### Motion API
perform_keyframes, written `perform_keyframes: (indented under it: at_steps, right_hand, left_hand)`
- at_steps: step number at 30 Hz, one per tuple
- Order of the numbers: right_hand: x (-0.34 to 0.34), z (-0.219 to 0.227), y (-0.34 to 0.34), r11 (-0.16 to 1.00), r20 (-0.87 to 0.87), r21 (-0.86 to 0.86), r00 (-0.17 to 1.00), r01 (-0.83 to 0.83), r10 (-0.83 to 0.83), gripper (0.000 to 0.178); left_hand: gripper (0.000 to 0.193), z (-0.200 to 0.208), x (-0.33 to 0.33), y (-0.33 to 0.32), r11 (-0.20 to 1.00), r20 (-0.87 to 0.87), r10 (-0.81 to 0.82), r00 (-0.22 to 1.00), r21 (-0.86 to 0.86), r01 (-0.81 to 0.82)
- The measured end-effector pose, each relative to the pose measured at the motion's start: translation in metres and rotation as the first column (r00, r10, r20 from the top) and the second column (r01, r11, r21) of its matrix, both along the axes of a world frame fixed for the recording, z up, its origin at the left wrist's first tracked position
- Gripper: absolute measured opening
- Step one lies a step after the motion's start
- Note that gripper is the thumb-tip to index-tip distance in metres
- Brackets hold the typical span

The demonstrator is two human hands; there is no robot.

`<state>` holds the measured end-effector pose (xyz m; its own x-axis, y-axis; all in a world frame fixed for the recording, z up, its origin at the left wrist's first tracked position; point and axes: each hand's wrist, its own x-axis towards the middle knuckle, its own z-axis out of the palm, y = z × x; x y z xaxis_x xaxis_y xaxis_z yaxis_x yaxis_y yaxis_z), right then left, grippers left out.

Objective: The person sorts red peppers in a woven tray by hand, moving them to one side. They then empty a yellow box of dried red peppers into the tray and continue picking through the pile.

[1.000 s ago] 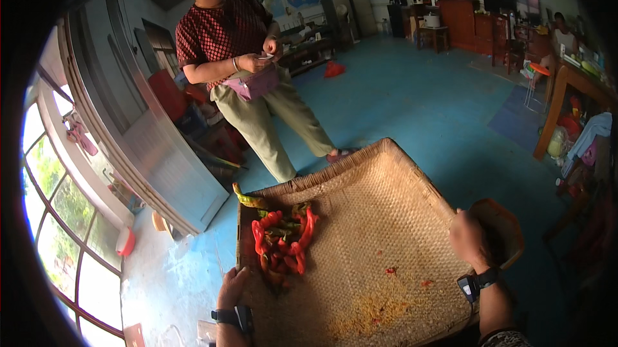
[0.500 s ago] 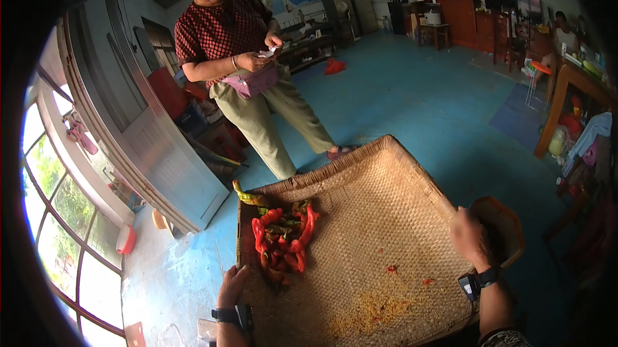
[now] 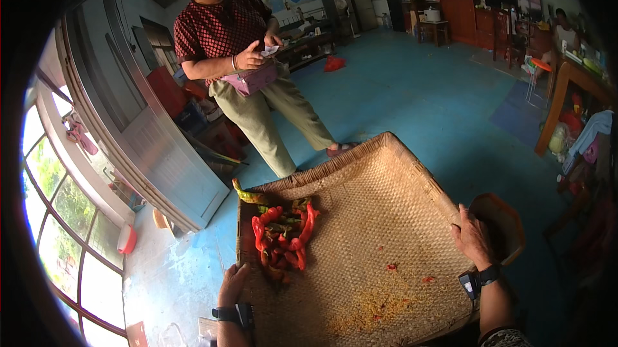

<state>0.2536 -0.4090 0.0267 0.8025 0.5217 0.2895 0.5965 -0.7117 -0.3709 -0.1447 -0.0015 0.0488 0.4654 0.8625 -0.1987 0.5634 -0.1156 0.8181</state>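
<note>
A large square woven tray (image 3: pixel 380 199) with a raised rim spreads out in front of me. My left hand (image 3: pixel 232 286) is closed around its left rim, near the lower corner. On the opposite side my right hand (image 3: pixel 471 236) grips the right rim, its thumb on the inner side. Red chili peppers (image 3: pixel 302 237), some dark and shrivelled, lie heaped along the tray's left side, with a yellow-green pepper (image 3: pixel 250 194) at the far left corner. Pale yellow seeds (image 3: pixel 376 302) and a few red bits are scattered over the near part.
An octagonal container (image 3: pixel 505 225) stands beyond the tray's right rim. Past the far rim a person (image 3: pixel 225 44) stands holding a small paper. A metal door (image 3: pixel 161 147) is at left, a wooden table (image 3: pixel 560 109) at right. Another person (image 3: pixel 563 31) is at far right.
My right hand, blurred before, now shows clearly on the rim. The standing person's hands have moved, and the paper shows more. The tray and peppers stay nearly in place.
</note>
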Motion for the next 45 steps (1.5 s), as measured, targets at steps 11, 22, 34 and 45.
perform_keyframes:
  at_steps: [11, 22, 34, 45]
  right_hand:
    - [-0.001, 0.006, 0.002, 0.999, -0.076, -0.034, 0.997, -0.026, 0.024, 0.058]
    - [0.008, -0.008, -0.001, 0.996, 0.001, 0.051, 0.998, -0.069, 0.069, 0.055]
    - [0.005, -0.003, -0.001, 0.999, -0.03, 0.019, 0.999, -0.035, 0.035, 0.05]
    - [-0.004, 0.021, 0.007, 0.999, -0.273, -0.027, 0.962, -0.024, 0.016, 0.056]
  left_hand:
    - [0.037, -0.023, -0.014, 0.019, 1.0, 0.021, 0.001, 1.0, 0.006, -0.001]
    - [0.037, -0.005, -0.003, 0.001, 0.999, 0.021, 0.005, 1.0, 0.049, -0.006]
    - [0.031, -0.003, 0.001, 0.001, 0.999, 0.029, -0.005, 1.0, 0.054, 0.004]
    - [0.036, -0.005, -0.008, 0.003, 1.0, -0.004, -0.021, 1.0, 0.011, 0.021]
